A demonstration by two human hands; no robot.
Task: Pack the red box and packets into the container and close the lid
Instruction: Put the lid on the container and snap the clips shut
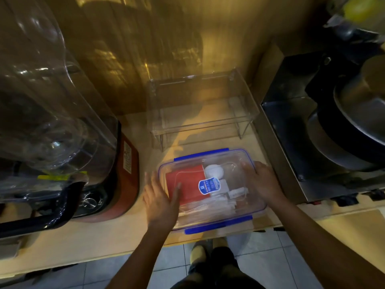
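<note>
I'm looking down at the container [210, 190] sitting on the pale surface [87, 236], close to its near edge and right between my two hands. The clear lid [233, 163] is already laid over it, and through the plastic I can see the red box [187, 184] in the left half, with the white packets [212, 205] lying beside it toward the right and near side. A blue-and-white sticker [209, 185] sits about mid-lid.

My left hand [161, 202] lies flat on the left end of the lid, its fingers [177, 190] spread wide and pressing down over the red box, gripping nothing. My right hand [261, 182] cups the far right corner, fingers curled loosely over the rim; I can't tell whether they pinch the edge or just rest on it.

What matters next is the latches. The container's long axis runs left to right, and the two blue clips I can see ride on the long sides: one on the far edge [201, 154], one on the near edge [218, 225]. Both look flared out, so I judge them not yet snapped. The near clip lies just toward me from both palms, about midway, slightly nearer the left hand; the far clip is beyond the fingertips.

A clear acrylic stand [200, 113] stands farther back, apart from the container.
</note>
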